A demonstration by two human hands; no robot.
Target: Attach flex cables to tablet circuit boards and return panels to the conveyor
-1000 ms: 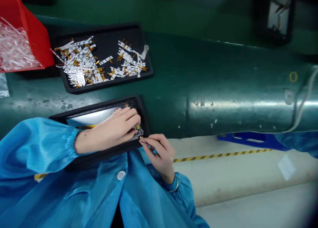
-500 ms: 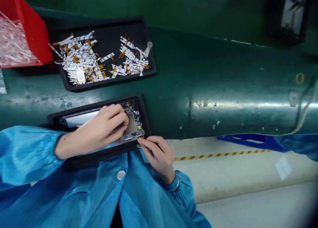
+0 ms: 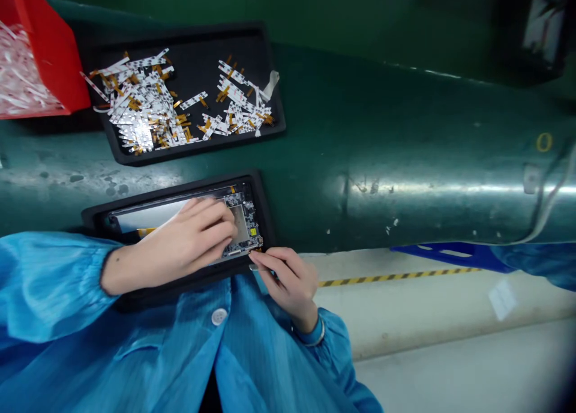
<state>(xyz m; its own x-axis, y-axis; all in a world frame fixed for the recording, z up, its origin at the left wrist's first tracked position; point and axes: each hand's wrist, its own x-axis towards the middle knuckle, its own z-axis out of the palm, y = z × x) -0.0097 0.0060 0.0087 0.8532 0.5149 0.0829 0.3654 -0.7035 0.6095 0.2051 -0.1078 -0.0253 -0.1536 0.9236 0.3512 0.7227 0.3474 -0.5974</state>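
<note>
Left hand [image 3: 193,239] lies curled against a dark circuit board [image 3: 238,224] in a black rectangular tray [image 3: 265,221], grip unclear. Right hand [image 3: 288,284] pinches narrowly at the tray's edge.

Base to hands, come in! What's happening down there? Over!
Left hand on circuit board in black tray. Right hand at board's corner. Left hand covers part of the board.

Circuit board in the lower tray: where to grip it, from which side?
Probably the circuit board by its exposed right edge in this view, from that side: the left hand overlaps the board's left side, and the right hand's fingertips rest at its lower corner.
</note>
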